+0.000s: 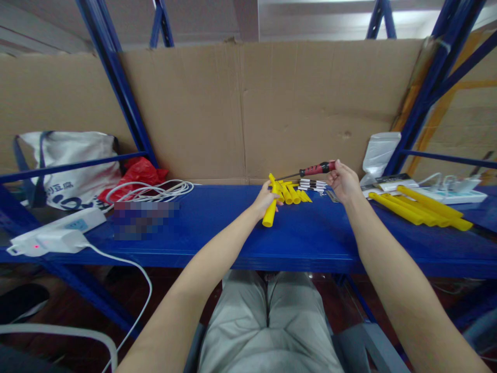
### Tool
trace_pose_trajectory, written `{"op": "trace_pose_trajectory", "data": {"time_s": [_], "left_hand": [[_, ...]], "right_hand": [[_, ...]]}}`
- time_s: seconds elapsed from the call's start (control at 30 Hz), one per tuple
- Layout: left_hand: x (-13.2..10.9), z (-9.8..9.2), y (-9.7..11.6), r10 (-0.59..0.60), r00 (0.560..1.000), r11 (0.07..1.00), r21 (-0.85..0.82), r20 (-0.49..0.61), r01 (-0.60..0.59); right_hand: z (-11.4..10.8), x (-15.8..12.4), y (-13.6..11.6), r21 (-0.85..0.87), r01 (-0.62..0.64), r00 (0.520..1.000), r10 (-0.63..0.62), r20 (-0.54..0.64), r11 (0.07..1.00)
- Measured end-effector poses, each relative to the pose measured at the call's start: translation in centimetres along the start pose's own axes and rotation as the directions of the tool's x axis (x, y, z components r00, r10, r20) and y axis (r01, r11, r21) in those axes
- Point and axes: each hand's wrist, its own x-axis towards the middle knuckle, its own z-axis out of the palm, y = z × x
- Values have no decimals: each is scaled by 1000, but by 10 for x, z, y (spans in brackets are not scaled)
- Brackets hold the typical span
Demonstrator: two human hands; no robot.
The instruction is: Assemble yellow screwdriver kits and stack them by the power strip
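My left hand (265,199) is wrapped round a yellow tube (269,213), which it holds tilted above the blue shelf. My right hand (345,180) grips the end of a screwdriver (315,169) with a red and black handle. The screwdriver's thin shaft points left, to the upper part of the yellow tube; whether its tip touches the tube I cannot tell. Just behind my left hand lie several yellow pieces (293,194) in a row. Beside them is a small stack of white and dark pieces (312,185), too small to name.
Several long yellow tubes (423,207) lie at the right, before a white power strip (452,194). At the left are a cloth bag (73,160), a red plastic bag (137,173), coiled white cable (163,190) and another power strip (58,230). Cardboard (186,114) stands behind.
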Motion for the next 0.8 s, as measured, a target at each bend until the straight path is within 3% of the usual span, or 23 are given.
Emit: {"op": "trace_pose_trajectory", "data": {"time_s": [0.17,0.37,0.57,0.8], "left_hand": [[1,-1,0,-5,1000,1000,3,-6,5],[1,0,-3,7,1000,1000,7,26,-8],[2,-1,-3,8,1000,1000,-6,15,-8],[2,0,-2,1,1000,1000,-28,5,-1]], "right_hand": [[1,0,1,-1,6,1000,-6,20,1000],[-1,3,5,-16,52,997,-53,-64,998],[2,2,4,-41,5,993,-9,-116,999],[3,-2,-2,-10,-38,998,38,-58,999]]}}
